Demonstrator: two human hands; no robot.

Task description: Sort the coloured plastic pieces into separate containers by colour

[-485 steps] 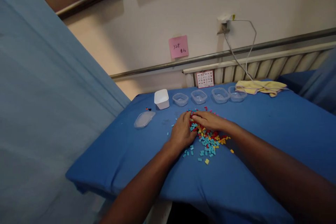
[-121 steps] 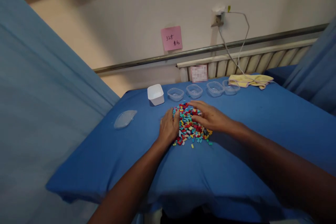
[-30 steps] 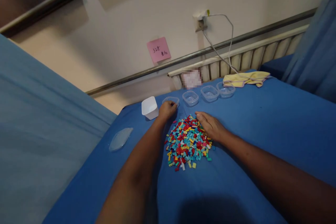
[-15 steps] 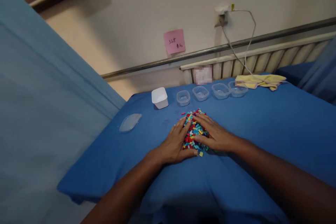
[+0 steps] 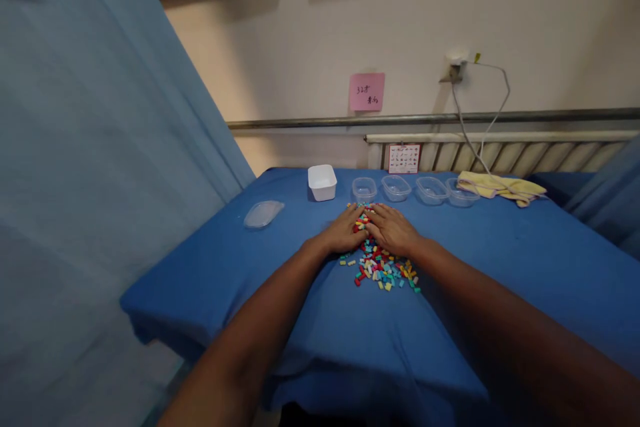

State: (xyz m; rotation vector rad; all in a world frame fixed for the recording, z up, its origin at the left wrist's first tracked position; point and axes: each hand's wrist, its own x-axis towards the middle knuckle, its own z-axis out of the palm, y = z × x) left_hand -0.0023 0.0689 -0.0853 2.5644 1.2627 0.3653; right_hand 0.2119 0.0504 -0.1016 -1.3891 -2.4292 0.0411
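A pile of small multicoloured plastic pieces [image 5: 383, 267], like little building bricks, lies spread on the blue cloth [image 5: 280, 280]. Over the far left part of the pile rests my left hand [image 5: 345, 230], open, palm down. My right hand [image 5: 394, 230] lies flat on the far right part, also open, its thumb close to the left one. Both hands touch the pieces and hide some of them. Pieces show between the fingers and loosely scattered on the near side.
Behind the pile stand a white tub [image 5: 323, 183] and several clear plastic containers [image 5: 364, 190] in a row. To the left lies a clear lid [image 5: 263, 213]. A yellow cloth [image 5: 500, 187] sits at the back right, under a white cable [image 5: 467, 133]. A blue curtain [image 5: 100, 180] hangs at left.
My hands have moved forward, away from me, over the pile. Pieces that were heaped between them are now spread out on the near side. The camera view has levelled.
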